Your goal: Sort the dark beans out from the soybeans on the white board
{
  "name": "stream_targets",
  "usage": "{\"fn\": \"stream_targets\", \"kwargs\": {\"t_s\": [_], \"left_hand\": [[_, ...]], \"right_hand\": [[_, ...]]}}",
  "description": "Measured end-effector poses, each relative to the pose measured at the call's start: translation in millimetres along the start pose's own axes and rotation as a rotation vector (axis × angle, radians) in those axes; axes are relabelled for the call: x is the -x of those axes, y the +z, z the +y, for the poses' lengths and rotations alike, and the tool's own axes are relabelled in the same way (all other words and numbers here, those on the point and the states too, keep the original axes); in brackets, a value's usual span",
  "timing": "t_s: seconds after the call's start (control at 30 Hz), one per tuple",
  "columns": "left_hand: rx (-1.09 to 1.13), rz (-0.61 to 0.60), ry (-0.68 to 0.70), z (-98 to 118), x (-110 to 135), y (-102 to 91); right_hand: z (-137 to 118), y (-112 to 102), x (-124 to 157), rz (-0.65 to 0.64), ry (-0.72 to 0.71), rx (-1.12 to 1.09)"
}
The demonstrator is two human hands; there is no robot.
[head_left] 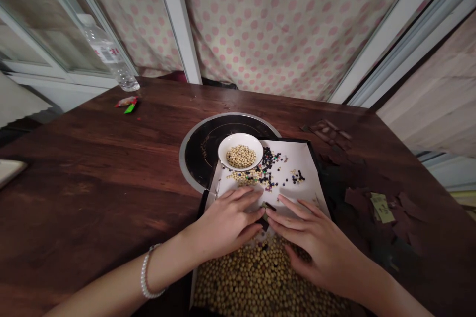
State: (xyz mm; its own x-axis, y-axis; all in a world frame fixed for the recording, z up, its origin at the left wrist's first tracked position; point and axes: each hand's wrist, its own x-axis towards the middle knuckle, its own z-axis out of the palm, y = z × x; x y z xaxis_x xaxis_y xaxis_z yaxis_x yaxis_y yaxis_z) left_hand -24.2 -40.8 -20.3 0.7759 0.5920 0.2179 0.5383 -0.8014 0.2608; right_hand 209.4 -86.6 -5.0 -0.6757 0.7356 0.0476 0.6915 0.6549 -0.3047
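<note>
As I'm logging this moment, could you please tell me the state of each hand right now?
Left hand: open, fingers extended; contact with the small dark piece unclear.
Right hand: open, fingers spread; contact with that piece likewise unclear.

Beans [256, 277] cut off below, partly hidden by hands [228, 223]; writing on yellow paper [382, 208] illegible

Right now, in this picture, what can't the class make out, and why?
In the head view:
Dark piece between the left hand and right hand: too small to identify.
What lies beneath the right hand: hidden by it.
Pale object, far left: cut off by the edge.
Writing on the yellow slip: too small and blurred.
</note>
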Motion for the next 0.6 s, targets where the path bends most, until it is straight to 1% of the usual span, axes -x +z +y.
{"fn": "stream_targets", "kwargs": {"t_s": [0.1, 0.3, 0.43, 0.6], "left_hand": [[-0.007, -0.001, -0.005, 0.7, -0.6, -0.7], [-0.012, 0.006, -0.019, 0.1, -1.7, -1.8], [-0.011, 0.003, 0.0, -0.2, -2.1, -1.5], [-0.011, -0.002, 0.003, 1.0, -2.0, -1.7]], "right_hand": [[0.7, 1.6, 0.2, -0.006, -0.003, 0.008], [2.5, 7.5, 0.3, 0.025, -0.034, 0.017], [1.2, 7.7, 1.0, 0.019, -0.005, 0.028], [1.2, 7.8, 0.9, 0.02, -0.006, 0.027]]}}
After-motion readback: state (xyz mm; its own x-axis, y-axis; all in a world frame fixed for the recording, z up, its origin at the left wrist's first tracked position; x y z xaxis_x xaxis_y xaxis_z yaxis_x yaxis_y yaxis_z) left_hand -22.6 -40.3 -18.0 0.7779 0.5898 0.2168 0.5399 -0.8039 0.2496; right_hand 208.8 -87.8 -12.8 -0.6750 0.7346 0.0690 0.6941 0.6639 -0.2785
